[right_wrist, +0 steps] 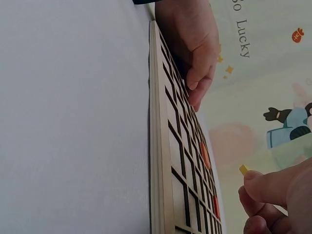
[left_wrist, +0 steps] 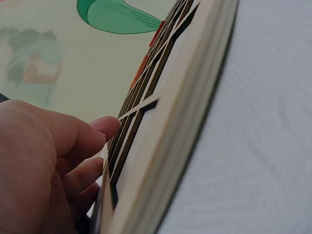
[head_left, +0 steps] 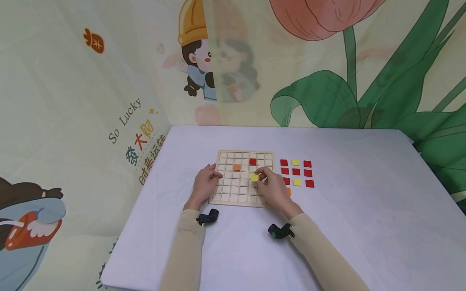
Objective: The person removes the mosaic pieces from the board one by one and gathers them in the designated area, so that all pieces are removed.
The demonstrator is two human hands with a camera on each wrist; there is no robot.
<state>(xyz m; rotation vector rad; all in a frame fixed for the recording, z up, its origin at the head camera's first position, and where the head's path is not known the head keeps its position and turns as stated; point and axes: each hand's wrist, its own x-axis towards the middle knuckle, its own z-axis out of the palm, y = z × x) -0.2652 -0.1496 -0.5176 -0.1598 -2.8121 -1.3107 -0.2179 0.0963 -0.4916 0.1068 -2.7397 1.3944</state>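
Observation:
A wooden grid board (head_left: pixel 229 188) lies flat on the table, its squares outlined by raised strips. My left hand (head_left: pixel 206 184) holds the board's left edge; in the left wrist view its fingertips (left_wrist: pixel 111 126) touch the rim. Over the right half of the board, my right hand (head_left: pixel 274 188) pinches a small yellow tile (head_left: pixel 254 177) between thumb and fingers. The right wrist view shows this yellow tile (right_wrist: pixel 243 169) raised off the board. One orange tile (head_left: pixel 236 167) and one red tile (head_left: pixel 253 161) sit in squares toward the far side.
Right of the board, several loose red tiles (head_left: pixel 307 164) and yellow tiles (head_left: pixel 295 162) lie in rows on the white tablecloth (head_left: pixel 364 210). Another orange tile (head_left: pixel 289 191) is partly covered by my right hand. A printed curtain (head_left: pixel 313 60) hangs behind the table.

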